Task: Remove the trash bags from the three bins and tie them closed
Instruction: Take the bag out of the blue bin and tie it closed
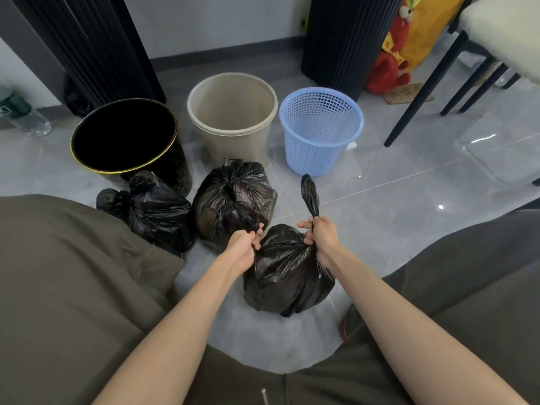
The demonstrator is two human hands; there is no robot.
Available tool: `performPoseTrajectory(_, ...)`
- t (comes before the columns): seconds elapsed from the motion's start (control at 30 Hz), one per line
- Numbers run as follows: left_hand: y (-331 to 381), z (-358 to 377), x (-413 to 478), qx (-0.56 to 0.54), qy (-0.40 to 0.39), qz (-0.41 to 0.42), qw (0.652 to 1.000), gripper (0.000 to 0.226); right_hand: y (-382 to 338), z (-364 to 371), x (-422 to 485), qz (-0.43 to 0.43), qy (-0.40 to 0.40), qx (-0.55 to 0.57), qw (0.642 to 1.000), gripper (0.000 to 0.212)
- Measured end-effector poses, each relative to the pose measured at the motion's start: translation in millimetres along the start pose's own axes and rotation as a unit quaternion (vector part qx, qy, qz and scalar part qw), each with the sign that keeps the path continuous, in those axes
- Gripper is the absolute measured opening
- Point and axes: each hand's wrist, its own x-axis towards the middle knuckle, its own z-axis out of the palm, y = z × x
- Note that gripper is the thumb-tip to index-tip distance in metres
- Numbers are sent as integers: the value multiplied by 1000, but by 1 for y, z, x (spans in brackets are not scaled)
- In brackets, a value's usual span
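Olive-brown trouser knees (73, 287) frame two bare forearms. Between them, on the glossy grey tiled floor (394, 217), sits a crinkled black plastic trash bag (286, 276). The left hand (244, 247) pinches one twisted end at its neck. The right hand (321, 235) is fisted round the other end, which sticks upward. Just beyond lie a middle tied black bag (233, 197) and a left tied black bag (155, 209), in front of a row of three: a black gold-rimmed bin (178, 173), a beige plastic bin (230, 144) and a blue mesh basket (315, 153).
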Motion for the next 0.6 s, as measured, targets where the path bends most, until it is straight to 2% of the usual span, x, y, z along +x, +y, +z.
performPoseTrajectory(0.07, -7, 1, -2, 60, -8, 27, 998, 37, 2, 0, 1, -6, 4, -4, 1000, 30)
performPoseTrajectory(0.17, -6, 6, -4, 160, -50, 86, 982, 34, 4, 0, 4, -54, 13, -114, 992, 31)
performPoseTrajectory(0.27, 3, 16, -11, 227, -91, 137, 960, 33, 8, 0, 6, -123, 19, -247, 961, 33)
performPoseTrajectory(0.33, 6, 21, -15, 283, -110, 175, 937, 33, 9, 1, 4, -158, 5, -291, 943, 35)
performPoseTrajectory(0.47, -1, 19, -15, 460, -98, 252, 846, 23, 5, 5, -3, -179, -76, -270, 943, 35)
performPoseTrajectory(0.6, 0, 17, -14, 494, -60, 264, 826, 24, -1, 7, -9, -128, -163, -183, 961, 20)
